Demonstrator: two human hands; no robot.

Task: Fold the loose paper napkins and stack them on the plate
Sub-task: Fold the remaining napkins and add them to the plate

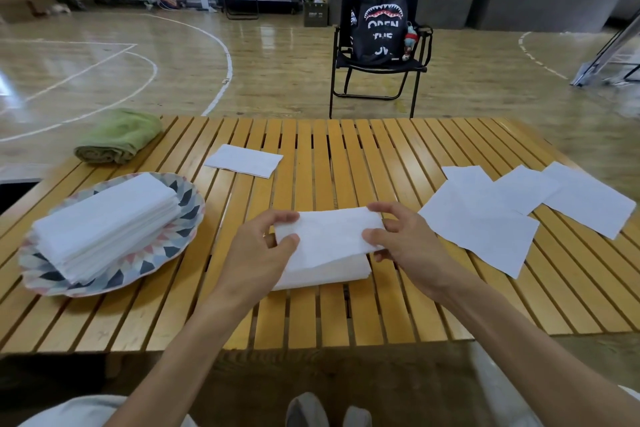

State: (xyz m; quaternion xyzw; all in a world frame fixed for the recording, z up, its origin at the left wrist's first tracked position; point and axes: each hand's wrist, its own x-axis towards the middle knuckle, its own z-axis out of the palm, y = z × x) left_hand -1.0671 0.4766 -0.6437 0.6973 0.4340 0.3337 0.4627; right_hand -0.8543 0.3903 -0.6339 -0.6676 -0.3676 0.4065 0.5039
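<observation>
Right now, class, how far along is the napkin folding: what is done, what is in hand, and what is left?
Done: a stack of folded napkins lies on the plate. In hand: the left hand and right hand each pinch an end of one napkin, mid-fold above the table. Left: the loose sheets on the right and one napkin farther back.

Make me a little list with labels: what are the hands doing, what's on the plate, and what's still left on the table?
left hand: pinches the folded napkin's left end
right hand: pinches its right end
folded napkin: held over the slatted table
plate: holds a stack of folded napkins
loose napkins: flat, overlapping, on the right
single napkin: lies farther back
green towel: rolled, far left corner
</observation>
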